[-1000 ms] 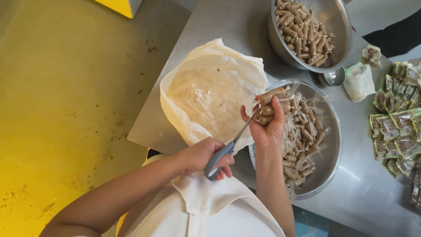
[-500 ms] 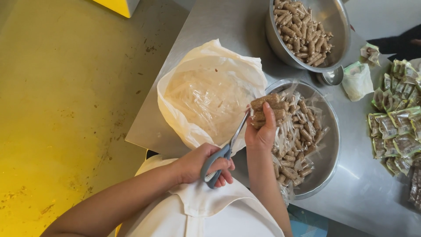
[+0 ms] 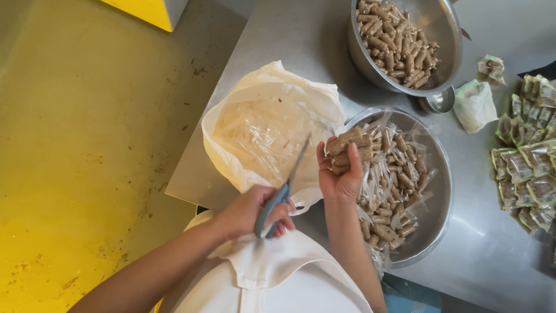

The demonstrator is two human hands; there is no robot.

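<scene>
The left hand (image 3: 255,210) grips grey-handled scissors (image 3: 282,191), blades pointing toward 1 o'clock over the open plastic bag (image 3: 263,130). At its 2 o'clock, just beside, the right hand (image 3: 341,174) clutches a bundle of brown wrapped rolls (image 3: 348,148) above the near steel bowl (image 3: 437,191).

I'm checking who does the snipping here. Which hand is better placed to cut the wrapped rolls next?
Left, probably. The left hand holds the scissors, blades pointing toward the bundle of wrapped rolls that the right hand grips over the steel bowl.
</scene>
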